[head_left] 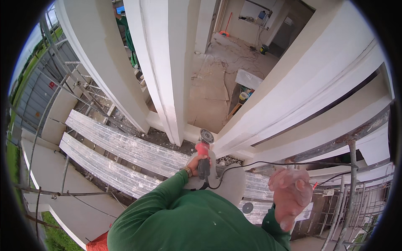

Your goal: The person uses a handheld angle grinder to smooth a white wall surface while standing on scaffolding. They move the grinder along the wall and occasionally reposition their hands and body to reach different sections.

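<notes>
My left hand (192,163) is closed round the body of a red and black angle grinder (203,157), a watch on its wrist. The grinder's round disc (207,136) points away from me, close to the foot of a white column (161,75). From its rear end a black power cord (268,162) loops out to the right. My right hand (291,194) is raised at the right, away from the grinder; its fingers look bent but are smeared by motion. Below and left of it, a loose grey disc (248,208) lies on a plank.
Dusty metal scaffold planks (125,144) run beneath me, with gaps between them. Scaffold pipes (352,167) rise at both sides. Another white column (289,92) slants at the right. Beyond the opening lies a dusty floor (211,83) with cables. A person in green (127,39) is partly visible far left.
</notes>
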The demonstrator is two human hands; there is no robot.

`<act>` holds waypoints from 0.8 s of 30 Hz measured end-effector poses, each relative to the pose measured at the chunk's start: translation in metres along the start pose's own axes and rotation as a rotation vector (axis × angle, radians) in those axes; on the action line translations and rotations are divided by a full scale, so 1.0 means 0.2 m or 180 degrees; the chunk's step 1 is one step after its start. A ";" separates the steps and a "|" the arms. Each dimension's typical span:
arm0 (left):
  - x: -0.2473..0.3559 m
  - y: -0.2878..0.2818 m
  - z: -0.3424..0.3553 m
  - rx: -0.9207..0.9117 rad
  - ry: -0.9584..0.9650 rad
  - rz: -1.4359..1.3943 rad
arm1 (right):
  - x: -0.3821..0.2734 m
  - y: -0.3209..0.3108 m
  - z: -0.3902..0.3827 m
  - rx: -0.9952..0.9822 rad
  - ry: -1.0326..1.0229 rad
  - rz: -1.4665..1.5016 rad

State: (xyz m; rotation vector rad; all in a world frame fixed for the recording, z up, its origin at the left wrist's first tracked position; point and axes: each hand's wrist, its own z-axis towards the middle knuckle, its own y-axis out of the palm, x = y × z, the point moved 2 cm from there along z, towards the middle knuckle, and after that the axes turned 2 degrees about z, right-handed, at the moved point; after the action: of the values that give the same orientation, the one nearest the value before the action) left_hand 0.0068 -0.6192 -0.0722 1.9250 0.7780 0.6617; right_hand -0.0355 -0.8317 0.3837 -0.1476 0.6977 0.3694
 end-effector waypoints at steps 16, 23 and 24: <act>-0.03 0.02 0.07 0.0269 -0.0145 0.0173 | -0.09 0.18 0.32 -0.0897 -0.0221 0.2798; -0.09 0.10 0.06 0.0027 -0.0255 0.0335 | -0.10 0.26 0.41 -0.2316 0.0195 0.2472; -0.05 0.07 0.03 0.0045 -0.0046 0.0252 | -0.01 0.24 0.41 -0.2302 0.0100 0.2321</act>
State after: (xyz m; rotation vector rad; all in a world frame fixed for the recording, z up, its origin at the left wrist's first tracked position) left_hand 0.0088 -0.6347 -0.0636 1.9797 0.7020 0.6911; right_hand -0.0060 -0.7665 0.4459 -0.5887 0.6048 1.3184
